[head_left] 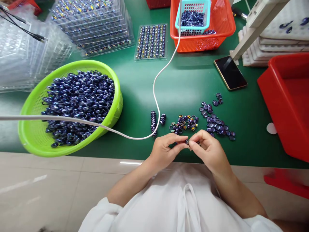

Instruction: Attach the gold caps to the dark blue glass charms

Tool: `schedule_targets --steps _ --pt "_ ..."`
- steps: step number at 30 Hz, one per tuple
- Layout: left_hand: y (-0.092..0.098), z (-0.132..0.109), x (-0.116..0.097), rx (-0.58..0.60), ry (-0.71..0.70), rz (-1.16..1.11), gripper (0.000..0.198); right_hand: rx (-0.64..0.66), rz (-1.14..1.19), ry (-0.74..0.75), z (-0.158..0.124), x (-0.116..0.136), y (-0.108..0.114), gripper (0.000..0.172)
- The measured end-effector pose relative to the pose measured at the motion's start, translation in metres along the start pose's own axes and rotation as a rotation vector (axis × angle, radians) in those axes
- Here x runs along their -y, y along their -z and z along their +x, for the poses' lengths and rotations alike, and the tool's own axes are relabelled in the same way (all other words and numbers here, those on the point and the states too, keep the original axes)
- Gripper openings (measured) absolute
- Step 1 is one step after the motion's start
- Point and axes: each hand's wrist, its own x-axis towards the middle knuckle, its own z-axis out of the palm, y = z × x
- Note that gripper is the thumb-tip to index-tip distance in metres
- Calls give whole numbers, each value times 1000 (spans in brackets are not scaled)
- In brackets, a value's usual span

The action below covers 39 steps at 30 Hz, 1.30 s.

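Hands meet at the near edge of the green surface: the left hand and the right hand both pinch one small dark blue piece between their fingertips, pressed together over it. Just beyond the fingers lie three loose groups: two short stacked rows of pieces ahead of the left hand, one cluster with yellow bits straight ahead, and one scatter of flat blue pieces ahead of the right hand, too many to count. One white cable loops past the stacks. Far left of the left hand sits one lime bowl heaped with blue pieces. Well ahead stand one orange basket holding one turquoise basket, and one filled tray. One phone and one red bin lie right of the right hand.
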Motion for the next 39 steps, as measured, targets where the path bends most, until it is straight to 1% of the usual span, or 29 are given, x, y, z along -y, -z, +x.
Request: schedule_targets --steps 4,7,10,12,14,16,18,20,22,24,27,30,33,36,39 --pt "-1 0 2 -1 -43 -19 17 20 40 -38 3 0 0 15" --pt "-3 -1 3 6 -71 -46 20 61 39 -59 5 4 2 16" --pt "-5 -3 2 9 -29 -71 21 76 -23 -62 6 9 3 16" --pt "-5 -4 0 7 53 -104 21 66 -76 -44 8 11 3 16" --pt "-5 -3 -2 -3 188 -190 20 77 -82 -30 11 13 3 17" --pt "-5 -1 -5 -30 339 -312 20 108 -24 -25 12 12 3 16" --pt "-4 2 -8 -64 456 -404 22 131 52 -26 12 9 4 13" --pt "-4 5 -11 -100 514 -435 22 129 87 -26 8 4 7 17" --pt "-5 7 -13 -123 536 -440 21 101 53 -2 4 -3 10 21" --pt "-6 9 -15 -129 541 -446 18 56 -30 74 -1 -9 12 20" --pt "-7 11 -15 -123 534 -441 14 -5 -137 286 -6 -12 13 18" --pt "-9 13 -16 -113 523 -418 9 -25 -210 482 -7 -8 11 25" --pt "-11 12 -16 -110 519 -407 9 -26 -314 616 -4 -4 9 29" --pt "-13 10 -15 -103 501 -405 10 -44 -411 703 -1 -3 5 27" --pt "-14 8 -14 -78 468 -355 11 -71 -437 684 0 -2 3 21"
